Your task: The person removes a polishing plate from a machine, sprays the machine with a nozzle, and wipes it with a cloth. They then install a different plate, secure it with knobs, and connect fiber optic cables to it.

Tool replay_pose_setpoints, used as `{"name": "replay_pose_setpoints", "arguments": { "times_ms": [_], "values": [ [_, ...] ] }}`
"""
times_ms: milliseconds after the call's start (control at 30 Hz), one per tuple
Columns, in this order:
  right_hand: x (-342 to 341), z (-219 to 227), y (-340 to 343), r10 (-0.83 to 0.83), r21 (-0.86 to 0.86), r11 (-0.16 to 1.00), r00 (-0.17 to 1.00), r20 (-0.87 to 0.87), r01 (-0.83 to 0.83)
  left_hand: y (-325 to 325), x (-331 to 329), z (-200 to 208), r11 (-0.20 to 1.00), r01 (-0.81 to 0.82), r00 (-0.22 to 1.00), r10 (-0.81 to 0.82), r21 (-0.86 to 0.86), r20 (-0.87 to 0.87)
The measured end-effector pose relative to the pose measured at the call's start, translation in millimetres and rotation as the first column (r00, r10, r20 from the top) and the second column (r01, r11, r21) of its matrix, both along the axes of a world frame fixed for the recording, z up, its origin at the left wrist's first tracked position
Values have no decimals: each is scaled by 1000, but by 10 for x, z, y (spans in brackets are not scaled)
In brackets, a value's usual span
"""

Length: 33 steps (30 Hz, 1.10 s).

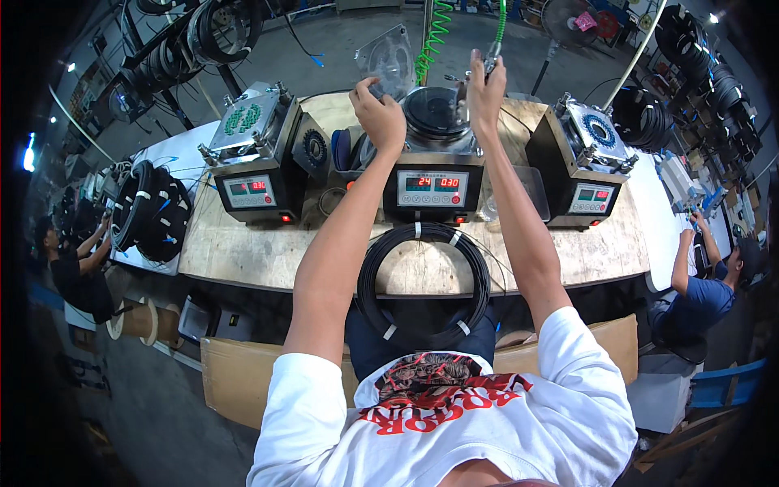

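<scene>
My left hand (pixel 380 120) is closed on the edge of a clear, shiny sheet-like piece (pixel 388 63), raised beyond the middle machine. My right hand (pixel 487 96) is wrapped round a metal air blow gun (pixel 492 62), which joins a green air hose (pixel 501 28). Between my hands, the middle polishing machine (pixel 432 195) carries a round black plate (pixel 434 111) on top; its lit panel faces me. A blurred metallic part shows beside the plate, near my right palm. A coil of black cable (pixel 365 280) lies against the table's front edge and over my lap.
Similar machines stand left (pixel 251 174) and right (pixel 578 162), each with a ringed fixture on top. A wooden tabletop (pixel 268 256) supports them. Black cable bundles (pixel 150 207) lie at left. Co-workers sit at the left (pixel 77 272) and right (pixel 706 284). Cardboard (pixel 243 377) lies below the table edge.
</scene>
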State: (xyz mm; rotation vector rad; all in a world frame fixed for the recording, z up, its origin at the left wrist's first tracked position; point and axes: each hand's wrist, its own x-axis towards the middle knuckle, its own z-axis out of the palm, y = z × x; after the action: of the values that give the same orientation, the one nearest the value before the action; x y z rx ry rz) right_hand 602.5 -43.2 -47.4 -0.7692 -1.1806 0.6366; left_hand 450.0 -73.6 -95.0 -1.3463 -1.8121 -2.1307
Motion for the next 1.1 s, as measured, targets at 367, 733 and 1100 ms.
{"name": "replay_pose_setpoints", "arguments": {
  "times_ms": [367, 733, 1100],
  "values": [
    [-385, 155, -143, 211, 112, 974, 970, -124, -198, 94, -3, -59, 994, 37, 999, -34, 98, -32],
    [-558, 317, -59, 114, 273, 962, 933, -340, -18, 80, 11, -41, 988, 19, 1000, -16, 156, -19],
    [-424, 339, 222, 102, 247, 969, 929, -356, -12, 80, 15, -38, 993, 27, 1000, -25, 115, -16]
  ]
}}
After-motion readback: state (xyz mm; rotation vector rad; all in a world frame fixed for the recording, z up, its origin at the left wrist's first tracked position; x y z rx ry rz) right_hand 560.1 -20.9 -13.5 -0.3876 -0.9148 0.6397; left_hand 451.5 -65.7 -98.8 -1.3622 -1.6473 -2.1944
